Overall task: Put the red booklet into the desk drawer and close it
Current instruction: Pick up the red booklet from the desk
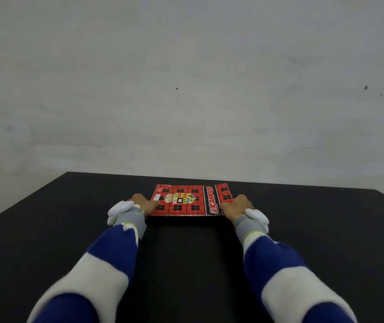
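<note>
Because the red booklet (187, 201) lies flat on the bench (69, 217), your left hand (143, 203) and right hand (236, 205) pinch its side edges, fingers (154, 203) closed on it to lift.

Both arms stretched forward, roughly parallel, in blue-and-white striped sleeves with grey wrist bands carrying white pieces. Left hand (142, 203) palm-down, thumb pointing inward, other fingers curled. Right hand (237, 205) mirrors it, knuckles up, fingers bent inward; whether either one is actually gripping can't be told.
</note>
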Motion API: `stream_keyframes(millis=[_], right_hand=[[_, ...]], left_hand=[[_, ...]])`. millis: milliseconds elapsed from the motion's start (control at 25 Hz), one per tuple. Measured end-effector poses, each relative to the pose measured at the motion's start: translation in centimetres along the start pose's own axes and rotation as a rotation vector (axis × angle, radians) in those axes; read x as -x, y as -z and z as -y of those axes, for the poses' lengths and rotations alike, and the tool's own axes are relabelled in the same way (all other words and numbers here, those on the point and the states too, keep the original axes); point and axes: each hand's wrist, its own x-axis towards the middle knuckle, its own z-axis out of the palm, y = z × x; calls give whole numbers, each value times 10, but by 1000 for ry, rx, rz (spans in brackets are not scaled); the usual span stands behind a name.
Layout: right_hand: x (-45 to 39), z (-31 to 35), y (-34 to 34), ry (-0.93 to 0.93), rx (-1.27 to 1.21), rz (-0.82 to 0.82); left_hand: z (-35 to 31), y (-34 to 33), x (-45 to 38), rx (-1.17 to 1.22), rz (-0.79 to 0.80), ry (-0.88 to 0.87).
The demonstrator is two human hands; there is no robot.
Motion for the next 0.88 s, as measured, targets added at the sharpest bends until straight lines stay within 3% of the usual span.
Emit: stream_keyframes(millis=[240,520,880], right_hand=[[8,-3,22,26,28,-18],[26,1,47,34,-38,-30],[59,-2,84,53,57,-63]], left_hand=[[-1,1,18,177,96,11],[-3,10,39,290,63,-11],[-3,10,63,529,217,5]])
